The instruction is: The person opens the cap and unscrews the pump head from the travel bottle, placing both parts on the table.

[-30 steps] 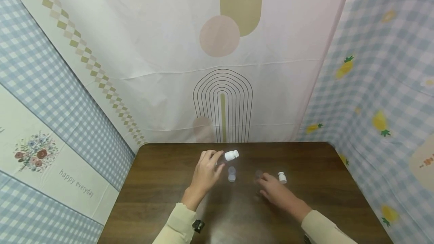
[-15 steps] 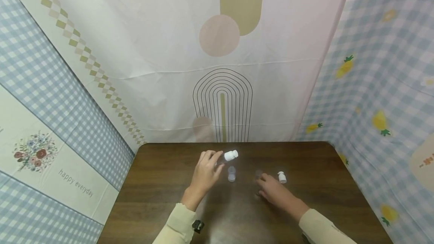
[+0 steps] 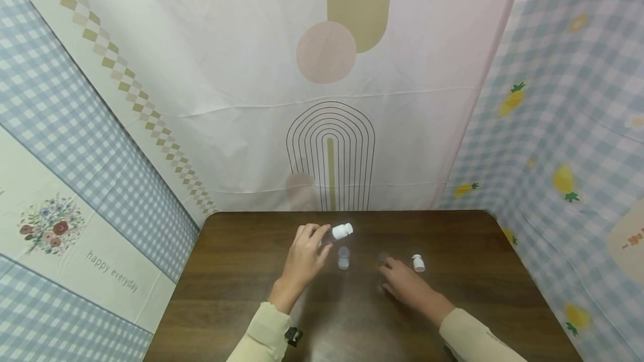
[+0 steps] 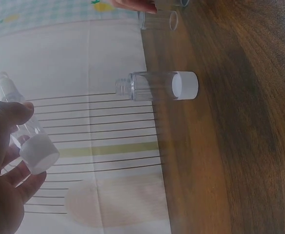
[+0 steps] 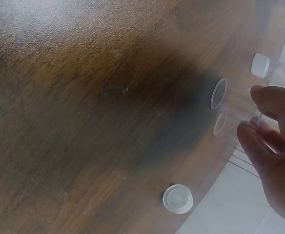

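My left hand [image 3: 305, 256] holds a small clear bottle with a white pump top [image 3: 342, 231], tilted above the table. The left wrist view shows its white base [image 4: 39, 153] near the fingertips. A second clear bottle [image 3: 344, 258], with a bare threaded neck and a white base [image 4: 185, 85], stands upright to the right of that hand. Thumb and fingers of my right hand [image 3: 405, 284] pinch a clear cylindrical cover [image 5: 233, 95] low over the table. Another clear cover [image 5: 220, 125] is right beside it, partly hidden by the fingers.
A loose white pump top [image 3: 419, 263] stands on the brown wooden table [image 3: 241, 284], right of my right hand. Behind the table's far edge hangs a white patterned cloth [image 3: 251, 155]. Checked cloth [image 3: 543, 127] closes the right side.
My right hand and sleeve have shifted very slightly to the left. The left hand and the bottle in it stay almost still.
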`<state>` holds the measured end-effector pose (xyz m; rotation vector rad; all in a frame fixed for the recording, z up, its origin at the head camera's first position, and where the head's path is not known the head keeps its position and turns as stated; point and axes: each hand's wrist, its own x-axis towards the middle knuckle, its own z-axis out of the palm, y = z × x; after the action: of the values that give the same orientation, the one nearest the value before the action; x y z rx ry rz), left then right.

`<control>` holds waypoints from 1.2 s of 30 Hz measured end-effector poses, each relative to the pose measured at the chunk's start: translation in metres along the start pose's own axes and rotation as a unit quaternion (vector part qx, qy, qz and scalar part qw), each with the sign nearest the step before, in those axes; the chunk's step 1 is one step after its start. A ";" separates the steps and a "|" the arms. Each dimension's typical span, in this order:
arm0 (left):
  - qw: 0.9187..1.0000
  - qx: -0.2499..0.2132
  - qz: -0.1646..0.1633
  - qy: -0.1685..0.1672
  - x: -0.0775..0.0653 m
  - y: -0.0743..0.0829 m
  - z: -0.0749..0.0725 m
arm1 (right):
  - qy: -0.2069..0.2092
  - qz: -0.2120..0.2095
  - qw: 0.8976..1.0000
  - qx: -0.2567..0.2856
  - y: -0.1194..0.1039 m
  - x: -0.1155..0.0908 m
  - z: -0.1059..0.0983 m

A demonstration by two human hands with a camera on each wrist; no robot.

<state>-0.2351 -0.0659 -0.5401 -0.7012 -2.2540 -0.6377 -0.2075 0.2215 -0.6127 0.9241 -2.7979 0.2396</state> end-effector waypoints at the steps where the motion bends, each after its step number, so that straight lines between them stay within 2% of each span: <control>1: 1.000 0.000 -0.001 -0.002 0.000 0.000 0.000 | 0.000 0.002 1.000 0.001 0.000 0.000 0.000; 5: 1.000 -0.002 -0.001 0.000 -0.001 -0.001 0.001 | 0.006 0.006 1.000 0.011 0.001 -0.001 0.002; 9: 1.000 -0.002 0.004 0.002 -0.001 -0.001 0.001 | 0.031 0.011 0.999 0.016 0.007 -0.002 0.003; 15: 1.000 -0.001 0.013 0.006 0.000 0.000 0.000 | 0.078 0.038 0.995 0.047 0.010 0.003 -0.016; 19: 1.000 -0.002 0.017 0.005 0.001 0.002 0.000 | 0.107 0.065 0.986 0.106 0.012 0.011 -0.037; 25: 1.000 -0.001 0.025 0.006 0.003 0.004 0.001 | 0.158 0.074 0.967 0.188 0.012 0.024 -0.066; 28: 1.000 0.000 0.030 0.003 0.004 0.006 0.002 | 0.153 0.104 0.949 0.255 0.007 0.028 -0.076; 30: 0.999 0.002 0.033 0.001 0.003 0.007 0.002 | 0.148 0.120 0.928 0.320 0.002 0.031 -0.081; 34: 0.999 0.005 0.031 -0.003 0.002 0.009 0.003 | 0.141 0.136 0.875 0.443 -0.008 0.035 -0.088; 35: 1.000 0.005 0.031 -0.003 0.001 0.010 0.004 | 0.141 0.136 0.864 0.463 -0.010 0.036 -0.088; 36: 1.000 0.006 0.029 -0.004 0.001 0.010 0.004 | 0.139 0.139 0.858 0.474 -0.012 0.038 -0.089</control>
<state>-0.2311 -0.0557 -0.5396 -0.7625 -2.2332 -0.5948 -0.2187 0.2091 -0.5163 0.5131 -2.4363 1.7410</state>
